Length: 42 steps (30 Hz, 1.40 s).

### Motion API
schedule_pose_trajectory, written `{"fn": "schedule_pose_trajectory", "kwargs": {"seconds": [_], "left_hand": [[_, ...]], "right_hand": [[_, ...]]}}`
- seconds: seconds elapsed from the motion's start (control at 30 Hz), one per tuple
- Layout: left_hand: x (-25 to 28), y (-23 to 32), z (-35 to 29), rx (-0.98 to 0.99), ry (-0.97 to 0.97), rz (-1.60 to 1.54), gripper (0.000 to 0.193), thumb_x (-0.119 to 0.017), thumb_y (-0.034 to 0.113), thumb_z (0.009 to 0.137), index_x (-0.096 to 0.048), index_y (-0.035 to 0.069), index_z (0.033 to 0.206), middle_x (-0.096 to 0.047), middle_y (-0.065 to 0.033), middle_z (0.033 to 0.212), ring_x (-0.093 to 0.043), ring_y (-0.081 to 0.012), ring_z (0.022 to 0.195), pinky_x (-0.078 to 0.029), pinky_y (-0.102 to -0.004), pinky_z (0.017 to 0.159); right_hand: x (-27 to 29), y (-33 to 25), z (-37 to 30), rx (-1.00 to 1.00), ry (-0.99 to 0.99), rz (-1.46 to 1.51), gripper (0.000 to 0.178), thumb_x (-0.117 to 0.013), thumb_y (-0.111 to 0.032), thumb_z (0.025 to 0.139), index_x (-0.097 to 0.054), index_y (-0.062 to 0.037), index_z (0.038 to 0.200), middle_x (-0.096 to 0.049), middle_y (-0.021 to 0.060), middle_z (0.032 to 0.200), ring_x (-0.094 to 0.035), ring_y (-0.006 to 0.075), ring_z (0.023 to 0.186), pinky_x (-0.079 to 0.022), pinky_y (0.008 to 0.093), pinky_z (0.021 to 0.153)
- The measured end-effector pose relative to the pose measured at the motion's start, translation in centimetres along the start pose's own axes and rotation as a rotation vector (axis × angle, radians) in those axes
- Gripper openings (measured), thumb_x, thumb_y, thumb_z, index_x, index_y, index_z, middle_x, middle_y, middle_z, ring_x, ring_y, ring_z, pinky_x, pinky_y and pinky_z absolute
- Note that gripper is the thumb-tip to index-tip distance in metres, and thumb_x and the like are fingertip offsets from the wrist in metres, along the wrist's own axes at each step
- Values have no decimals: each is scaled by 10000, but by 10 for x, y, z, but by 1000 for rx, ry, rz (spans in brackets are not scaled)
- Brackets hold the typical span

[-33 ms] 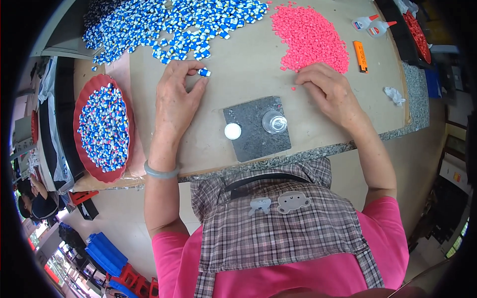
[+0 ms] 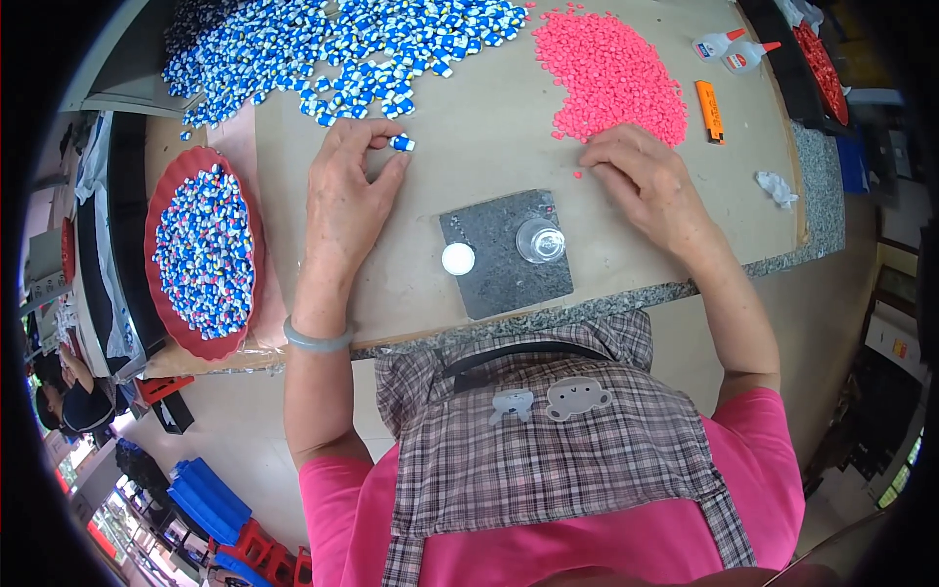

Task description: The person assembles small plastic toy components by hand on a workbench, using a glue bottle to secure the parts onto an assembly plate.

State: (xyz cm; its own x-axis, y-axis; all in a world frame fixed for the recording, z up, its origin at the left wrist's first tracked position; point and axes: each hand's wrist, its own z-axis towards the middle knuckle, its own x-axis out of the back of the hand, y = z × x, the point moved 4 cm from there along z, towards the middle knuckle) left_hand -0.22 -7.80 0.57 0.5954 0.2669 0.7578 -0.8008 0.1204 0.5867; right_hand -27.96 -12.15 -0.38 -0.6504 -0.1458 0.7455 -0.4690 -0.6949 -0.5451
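Observation:
My left hand [image 2: 344, 196] pinches a small blue-and-white piece [image 2: 401, 143] between thumb and forefinger, just nearer than a wide heap of similar blue-and-white pieces [image 2: 372, 59]. At the near edge of a pink heap of tiny pieces [image 2: 611, 78], my right hand [image 2: 653, 186] has its fingers curled together; whether anything is in them is hidden. One loose pink piece [image 2: 578, 175] lies by its fingertips. Between my hands is a dark grey square slab [image 2: 489, 279]. On it stand a small clear cup [image 2: 541, 241] and, at its left edge, a round white thing [image 2: 458, 259].
On the left, a red scalloped tray [image 2: 162, 284] holds many blue, white and pink pieces. Two clear bottles with red tips [image 2: 743, 57], an orange box-cutter-like item [image 2: 710, 112] and crumpled white tissue [image 2: 778, 189] lie right. A granite edge [image 2: 626, 299] borders the table near me.

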Motion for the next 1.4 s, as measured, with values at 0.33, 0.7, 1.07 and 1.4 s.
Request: {"fn": "schedule_pose_trajectory", "kwargs": {"seconds": [0.33,0.7,1.07,1.4], "left_hand": [[2,2,1,9,-53,-53,215,-679,13,774,-691,52,985,-594,-105,887,-621,-242,823,-497,-342,690],[1,-2,-1,-8,30,-19,118,-658,73,843,-638,2,935,-606,-110,808,-598,-208,698,-477,-331,613],[9,10,-20,332,-66,-660,148,-606,128,920,-691,22,981,-596,23,768,-450,-26,645,-333,-174,544],[-4,24,-36,433,-151,-1109,245,-581,141,954,-653,-24,1120,-648,-56,867,-394,-24,620,-294,-173,530]], "right_hand": [[-9,-15,1,-2,-35,-69,95,-666,-14,781,-596,-18,844,-582,96,855,-607,287,805,-504,387,681],[-7,-10,1,-12,-86,76,82,-616,8,836,-543,-1,872,-574,95,846,-607,252,753,-503,353,653],[-7,-2,-11,-532,-171,983,39,-632,-18,887,-607,0,913,-607,28,806,-589,82,684,-513,230,620],[-5,-15,-12,-526,-288,996,69,-665,-32,873,-640,-3,930,-646,28,773,-616,67,663,-517,204,607]]}}
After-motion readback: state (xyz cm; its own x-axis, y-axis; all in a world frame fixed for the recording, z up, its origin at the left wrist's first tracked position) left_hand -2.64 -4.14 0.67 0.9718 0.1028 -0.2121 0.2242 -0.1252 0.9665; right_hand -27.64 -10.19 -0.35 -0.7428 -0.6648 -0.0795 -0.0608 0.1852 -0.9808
